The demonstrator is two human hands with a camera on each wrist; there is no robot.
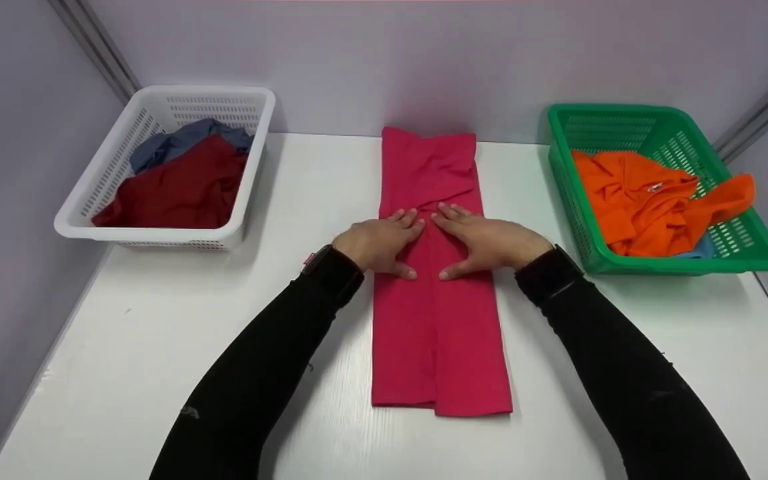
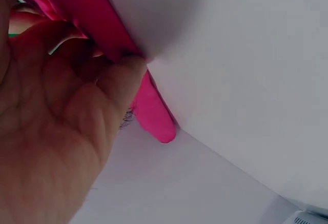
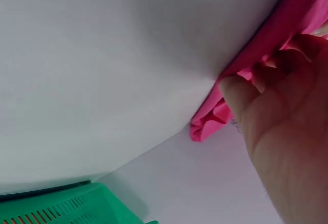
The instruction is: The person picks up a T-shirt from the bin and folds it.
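Note:
A crimson-pink garment (image 1: pixel 401 347), folded into a long narrow strip, lies on the white table with its far end near the back wall. Creases cross its upper part, and a lengthwise fold line runs down the middle. My left hand (image 1: pixel 384 241) presses flat on the strip's left half, fingers spread. On the right half rests my right hand (image 1: pixel 487 241), also spread, its fingertips close to those of the left. Both wrist views show the thumbs and fingers touching the pink cloth (image 2: pixel 110 24) from above, and nothing is pinched.
A white basket (image 1: pixel 251 167) at the back left holds dark red (image 1: pixel 181 190) and blue-grey clothes (image 1: pixel 191 141). At the back right, a green basket (image 1: pixel 561 180) contains an orange garment (image 1: pixel 644 200) with some blue cloth beneath. Pale walls bound the table (image 1: pixel 177 320).

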